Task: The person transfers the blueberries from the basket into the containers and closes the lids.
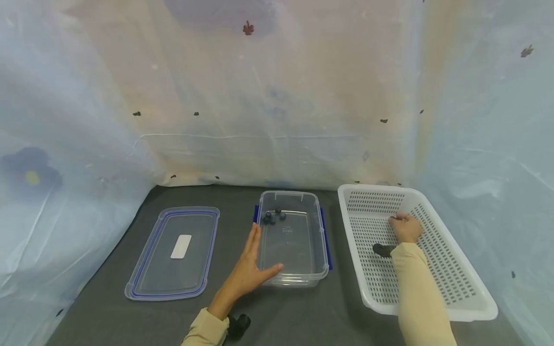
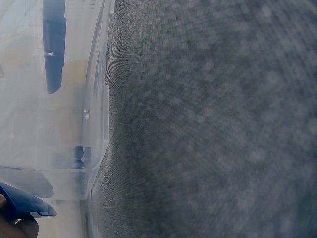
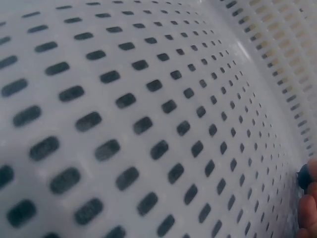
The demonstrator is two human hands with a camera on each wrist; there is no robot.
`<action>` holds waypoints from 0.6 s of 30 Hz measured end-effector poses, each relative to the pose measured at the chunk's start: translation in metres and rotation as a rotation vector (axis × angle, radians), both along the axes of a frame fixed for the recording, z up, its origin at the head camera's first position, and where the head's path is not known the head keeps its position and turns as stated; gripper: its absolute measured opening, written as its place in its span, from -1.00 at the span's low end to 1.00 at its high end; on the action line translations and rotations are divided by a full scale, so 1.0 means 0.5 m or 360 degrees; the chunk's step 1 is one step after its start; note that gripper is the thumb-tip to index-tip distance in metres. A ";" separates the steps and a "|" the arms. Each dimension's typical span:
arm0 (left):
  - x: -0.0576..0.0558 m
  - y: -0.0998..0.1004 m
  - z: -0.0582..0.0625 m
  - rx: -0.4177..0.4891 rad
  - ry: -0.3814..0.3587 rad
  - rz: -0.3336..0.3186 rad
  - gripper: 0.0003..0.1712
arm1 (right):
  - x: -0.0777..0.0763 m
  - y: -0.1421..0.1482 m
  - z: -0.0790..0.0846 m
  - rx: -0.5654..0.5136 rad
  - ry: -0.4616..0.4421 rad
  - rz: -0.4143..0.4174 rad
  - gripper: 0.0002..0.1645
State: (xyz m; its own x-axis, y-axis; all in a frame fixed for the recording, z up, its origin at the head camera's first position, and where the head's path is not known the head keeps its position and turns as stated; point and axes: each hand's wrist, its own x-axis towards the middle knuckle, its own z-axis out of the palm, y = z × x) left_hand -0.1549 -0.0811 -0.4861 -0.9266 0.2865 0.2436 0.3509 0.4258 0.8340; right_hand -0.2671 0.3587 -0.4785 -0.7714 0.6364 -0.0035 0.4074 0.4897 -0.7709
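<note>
Over the white perforated basket (image 1: 352, 240), my right hand (image 1: 407, 228) reaches down inside. Its fingertips pinch a blueberry (image 3: 303, 177), seen at the right edge of the right wrist view. My left hand (image 1: 246, 271) has its fingers straight and thumb spread, against the left side of the clear plastic container (image 1: 294, 250). In the left wrist view its fingertips (image 2: 25, 227) are at a blue latch (image 2: 27, 202) of that container. Several blueberries (image 1: 268, 215) lie together at the container's far left corner.
A clear lid (image 1: 160, 269) with a blue seal and a white label (image 1: 181, 246) lies flat on the dark grey tabletop (image 1: 233, 202), left of the container. Patterned plastic sheeting (image 1: 268, 144) hangs behind and on both sides.
</note>
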 end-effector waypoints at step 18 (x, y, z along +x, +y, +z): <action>-0.002 -0.001 -0.002 -0.0001 -0.0005 -0.0007 0.30 | -0.007 0.002 -0.013 -0.0005 -0.0117 -0.0002 -0.56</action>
